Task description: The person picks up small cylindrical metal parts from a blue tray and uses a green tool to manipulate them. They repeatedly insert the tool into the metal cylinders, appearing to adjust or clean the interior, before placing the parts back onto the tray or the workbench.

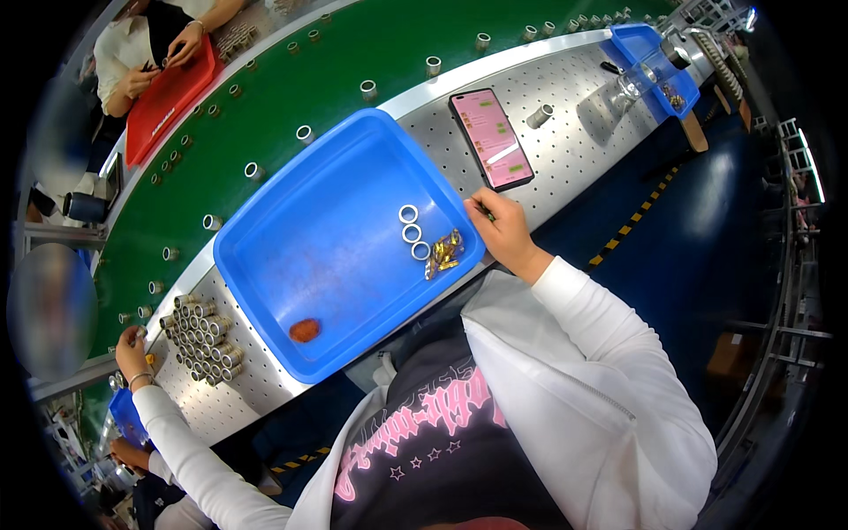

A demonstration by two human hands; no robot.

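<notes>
Head view: left hand (pixel 132 355) is out at the far left, by the edge of the green belt (pixel 283 106), just beside the stacked metal sleeves (pixel 201 340). Fingers bunched narrow, a small pale metal bit at the tips; can't tell if it's gripped or just touched.

Right hand (pixel 505 231) is at the right rim of the blue tray (pixel 327 208), fingers curled in, narrow. A small dark piece (pixel 489 215) shows between thumb and fingers, held; too small to ID.

Sleeves are piled lying on their sides, open ends up toward camera, on the perforated bench (pixel 565 159), left of the tray. In the tray, right side: three metal rings (pixel 411 234) in a row, gold-coloured parts (pixel 446 253) heaped just beside. Reddish-brown lump (pixel 305 330) near the tray's lower-left corner.

Beyond the tray: phone (pixel 492 139), pink screen up, and one lone sleeve (pixel 541 116) tipped over near it. More sleeves spaced along the belt. Across it, a co-worker's hands above a red tray (pixel 172 106).
</notes>
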